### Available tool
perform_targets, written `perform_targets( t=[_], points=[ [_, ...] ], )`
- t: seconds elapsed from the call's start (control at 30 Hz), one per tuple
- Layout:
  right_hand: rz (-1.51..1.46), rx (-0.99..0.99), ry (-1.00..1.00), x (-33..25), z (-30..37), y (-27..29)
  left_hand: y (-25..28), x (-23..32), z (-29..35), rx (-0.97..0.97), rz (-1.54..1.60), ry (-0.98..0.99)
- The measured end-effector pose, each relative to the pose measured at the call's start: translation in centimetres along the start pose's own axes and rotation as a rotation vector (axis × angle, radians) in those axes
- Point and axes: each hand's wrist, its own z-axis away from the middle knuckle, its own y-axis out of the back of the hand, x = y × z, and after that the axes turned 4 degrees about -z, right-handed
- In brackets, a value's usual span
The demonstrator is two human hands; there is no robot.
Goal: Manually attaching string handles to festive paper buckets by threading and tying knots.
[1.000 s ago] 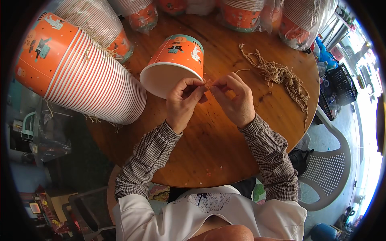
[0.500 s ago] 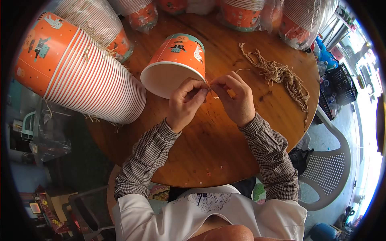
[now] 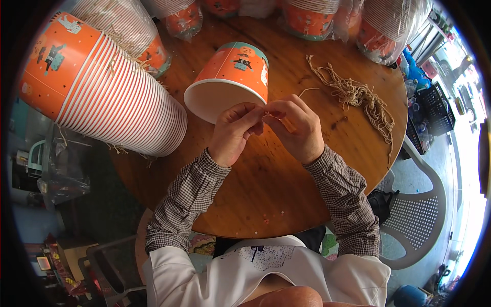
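An orange paper bucket (image 3: 225, 69) with cartoon figures lies on its side, its white mouth turned toward me. Close by its rim, the fingertips of my left hand (image 3: 230, 133) and my right hand (image 3: 300, 130) meet in a pinch. Between them is a short bit of tan twine (image 3: 266, 113), mostly hidden by the fingers. One loose twine end (image 3: 308, 89) shows just beyond my right hand. A tangled bundle of twine (image 3: 353, 93) rests on the table to the right.
A long stack of nested orange buckets (image 3: 123, 97) leans across the left side of the round wooden table (image 3: 266, 189). Plastic-wrapped bucket stacks (image 3: 309, 20) line the far edge. At the right stand a grey plastic chair (image 3: 417, 220) and a black crate (image 3: 434, 107).
The single bucket has rolled and shifted slightly to the right. My fingertips have changed their pinch on the twine, the left fingers curling further in.
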Motion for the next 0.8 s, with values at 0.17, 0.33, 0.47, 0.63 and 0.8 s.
perform_targets(
  t=[0.17, 0.33, 0.47, 0.63, 0.8],
  points=[
    [0.054, 0.016, -0.058, 0.30, 0.35, 0.39, -0.11, -0.12, -0.05, 0.001, -0.092, -0.014],
    [0.038, 0.079, -0.145, 0.49, 0.18, 0.53, 0.30, -0.28, -0.14, 0.033, -0.351, -0.228],
    [-0.328, 0.068, -0.515, 0.86, 0.22, 0.50, -0.22, -0.16, 0.02, 0.152, -0.378, -0.287],
    [-0.409, 0.057, -0.619, 0.76, -0.01, 0.62, -0.17, -0.15, 0.11, 0.192, -0.446, -0.357],
    [-0.420, 0.074, -0.567, 0.93, 0.11, 0.41, 0.59, -0.90, -0.24, 0.272, -0.438, -0.418]
  ],
)
